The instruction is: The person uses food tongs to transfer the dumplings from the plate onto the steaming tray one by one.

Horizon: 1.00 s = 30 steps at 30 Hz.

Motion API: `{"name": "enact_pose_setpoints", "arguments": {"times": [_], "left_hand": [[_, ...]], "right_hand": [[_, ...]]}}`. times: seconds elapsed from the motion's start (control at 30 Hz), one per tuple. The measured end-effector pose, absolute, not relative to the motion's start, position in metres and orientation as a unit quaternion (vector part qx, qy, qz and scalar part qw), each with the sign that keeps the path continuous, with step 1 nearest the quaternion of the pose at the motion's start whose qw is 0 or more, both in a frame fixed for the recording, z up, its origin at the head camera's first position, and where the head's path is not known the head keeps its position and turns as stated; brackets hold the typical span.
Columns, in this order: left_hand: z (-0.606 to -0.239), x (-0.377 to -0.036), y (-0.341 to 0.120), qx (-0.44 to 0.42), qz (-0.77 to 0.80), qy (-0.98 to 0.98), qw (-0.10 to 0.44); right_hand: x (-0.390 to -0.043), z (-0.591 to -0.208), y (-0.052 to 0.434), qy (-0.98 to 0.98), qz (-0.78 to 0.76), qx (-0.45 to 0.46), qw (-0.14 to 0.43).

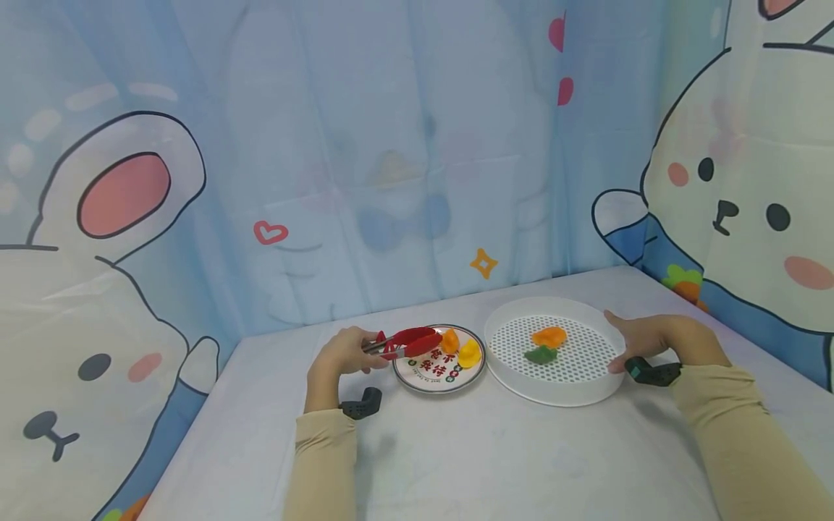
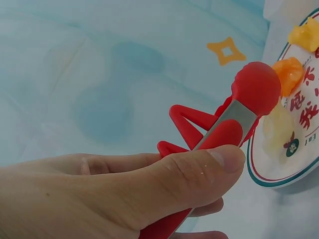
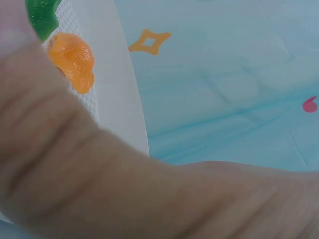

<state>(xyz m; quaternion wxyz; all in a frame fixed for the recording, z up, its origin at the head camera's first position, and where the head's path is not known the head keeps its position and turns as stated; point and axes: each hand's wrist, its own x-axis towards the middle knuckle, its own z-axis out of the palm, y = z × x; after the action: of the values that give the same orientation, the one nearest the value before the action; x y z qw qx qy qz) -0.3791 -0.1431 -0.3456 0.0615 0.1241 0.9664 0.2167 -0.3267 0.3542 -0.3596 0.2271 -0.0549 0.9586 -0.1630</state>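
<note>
My left hand (image 1: 352, 350) holds a pair of red-and-metal tongs (image 2: 232, 119), thumb pressed along one arm. The red heads of the tongs hang over the left part of a round plate (image 1: 438, 385) with red lettering. On that plate lie an orange piece (image 1: 449, 341) and a yellow piece (image 1: 469, 354); a pale piece (image 2: 278, 130) shows in the left wrist view beside the tongs. To the right, my right hand (image 1: 641, 336) grips the side of a white perforated steamer tray (image 1: 554, 393). Inside it sit an orange piece (image 1: 549, 337) and a green piece (image 1: 541, 354).
A white cloth covers the table (image 1: 469, 456). Behind it hangs a blue curtain (image 1: 391, 145) with cartoon animals, which also runs along both sides. The plate and the tray stand side by side near the table's back edge.
</note>
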Motion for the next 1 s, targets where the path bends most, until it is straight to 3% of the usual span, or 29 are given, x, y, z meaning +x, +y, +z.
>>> {"name": "enact_pose_setpoints", "arguments": {"times": [0.5, 0.73, 1.0], "left_hand": [[-0.323, -0.367, -0.114, 0.223, 0.263, 0.938, 0.04], [-0.324, -0.356, -0.067, 0.267, 0.196, 0.944, -0.019], [-0.342, -0.34, -0.02, 0.248, 0.089, 0.961, -0.078]], "right_hand": [[-0.32, -0.357, 0.356, 0.958, -0.169, -0.043, 0.228], [-0.32, -0.358, 0.356, 0.958, -0.168, -0.043, 0.228], [-0.322, -0.357, 0.352, 0.956, -0.18, -0.036, 0.231]]}}
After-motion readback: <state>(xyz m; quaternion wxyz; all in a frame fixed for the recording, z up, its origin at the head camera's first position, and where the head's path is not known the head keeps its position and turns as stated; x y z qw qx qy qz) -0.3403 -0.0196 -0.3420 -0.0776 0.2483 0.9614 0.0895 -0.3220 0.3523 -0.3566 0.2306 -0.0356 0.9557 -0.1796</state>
